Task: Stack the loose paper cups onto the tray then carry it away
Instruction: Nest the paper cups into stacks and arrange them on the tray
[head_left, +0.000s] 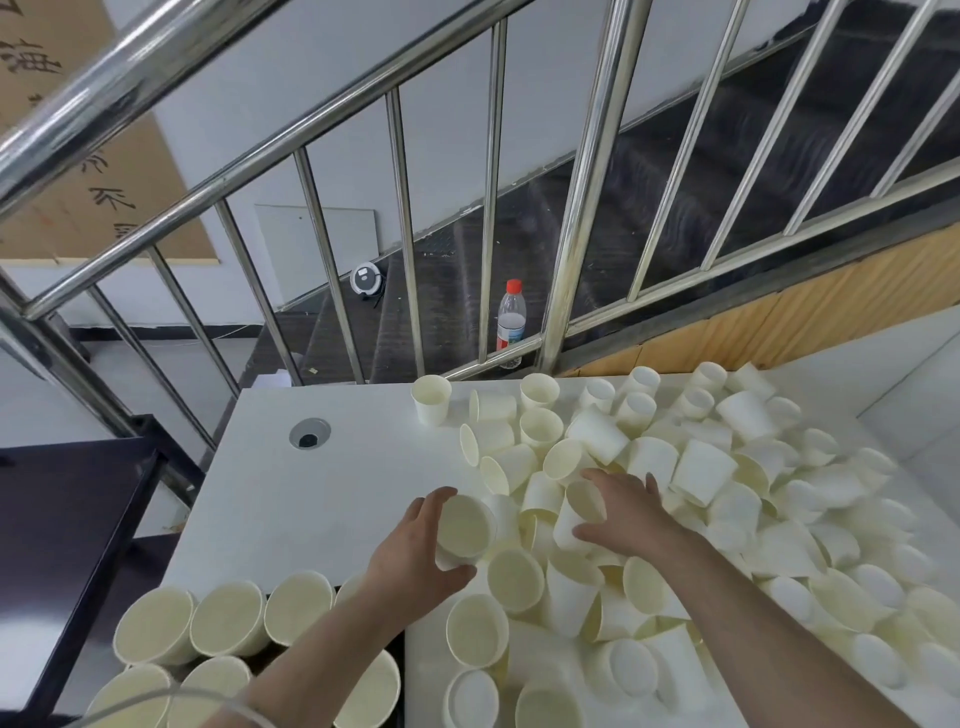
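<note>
Cream-white paper cups (701, 470) lie on a plain white worktop (322, 493). Behind, a shiny silver railing (405, 244), a clear bottle (511, 317) with red cap and label, and dark grey stairs (675, 208).

Tray (397, 654) mostly hidden under upright cups (228, 626) and left forearm — bottom edge crops it. Cup pile (779, 493) runs off right edge; far-corner cups blur.
</note>
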